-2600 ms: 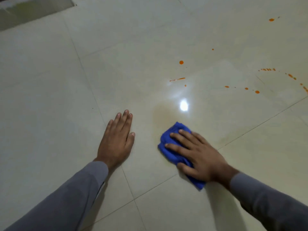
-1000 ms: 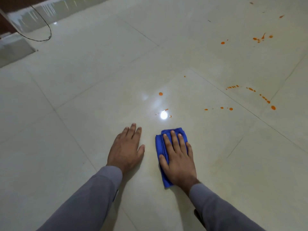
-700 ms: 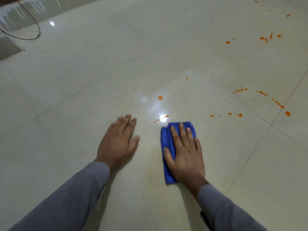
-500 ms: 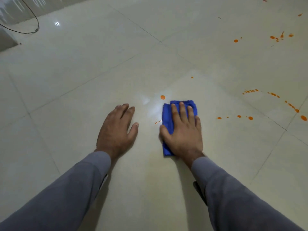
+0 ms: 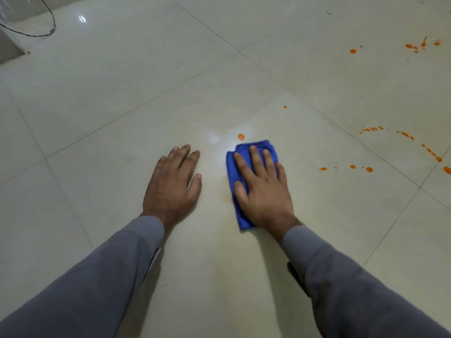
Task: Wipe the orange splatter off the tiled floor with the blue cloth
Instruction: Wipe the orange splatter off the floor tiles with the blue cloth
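A folded blue cloth point(image 5: 253, 147) lies flat on the cream tiled floor point(image 5: 122, 98), and my right hand point(image 5: 262, 189) presses down on it, fingers spread and pointing away from me. An orange drop point(image 5: 240, 136) sits just beyond the cloth's far left corner. A faint orange smear point(image 5: 225, 191) shows at the cloth's left side. More orange splatter lies to the right: a row of dots point(image 5: 352, 167), a curved trail point(image 5: 402, 135) and a far cluster point(image 5: 415, 46). My left hand point(image 5: 172, 184) rests flat on the floor, left of the cloth, holding nothing.
A thin black cable point(image 5: 36, 34) loops on the floor at the far left, beside a raised ledge point(image 5: 9, 48). Grout lines cross the tiles diagonally. A small orange speck point(image 5: 285, 107) lies further out ahead.
My right hand has pushed the cloth forward over the orange streak, which no longer shows. The cloth's far edge now sits just short of the round drop. My left hand stays flat.
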